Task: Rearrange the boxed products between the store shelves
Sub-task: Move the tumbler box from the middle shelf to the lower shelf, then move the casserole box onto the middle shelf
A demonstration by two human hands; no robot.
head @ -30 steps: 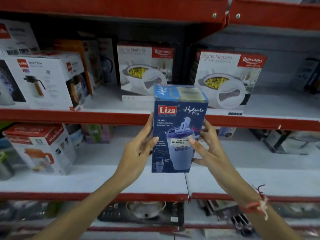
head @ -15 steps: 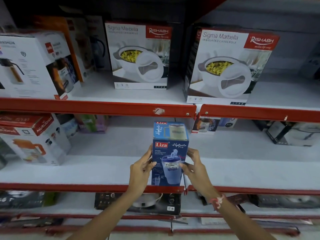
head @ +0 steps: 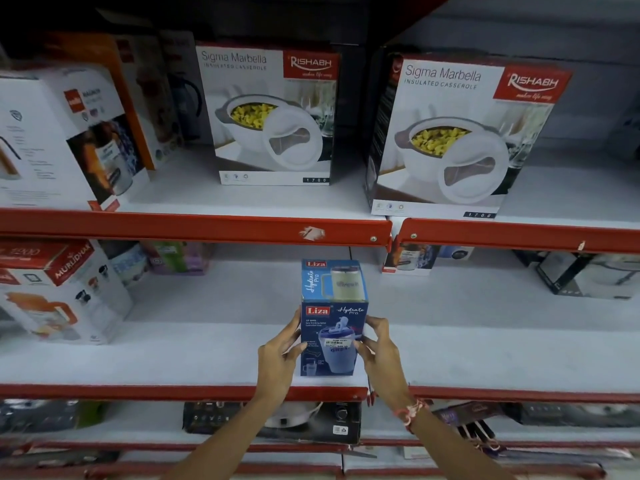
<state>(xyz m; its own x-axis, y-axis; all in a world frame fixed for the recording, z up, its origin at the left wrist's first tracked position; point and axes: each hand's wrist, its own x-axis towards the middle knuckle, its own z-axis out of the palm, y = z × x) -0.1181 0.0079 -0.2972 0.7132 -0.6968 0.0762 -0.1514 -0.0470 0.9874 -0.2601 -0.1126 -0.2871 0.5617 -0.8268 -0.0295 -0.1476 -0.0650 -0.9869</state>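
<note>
A tall blue Liza Hydrate Pro box stands upright near the front edge of the middle white shelf. My left hand grips its left side and my right hand grips its right side. The box's base appears to rest on the shelf surface. On the shelf above stand two Sigma Marbella casserole boxes, one at the centre and one to the right.
A white flask box stands at upper left and a Murlidhar jug box at left on the middle shelf. Small boxes sit at the back. Red shelf rails run across. A dark appliance box lies on the lower shelf.
Both hands carried the blue box down from in front of the upper shelf to the middle shelf's front edge. The view moved closer and dropped lower.
</note>
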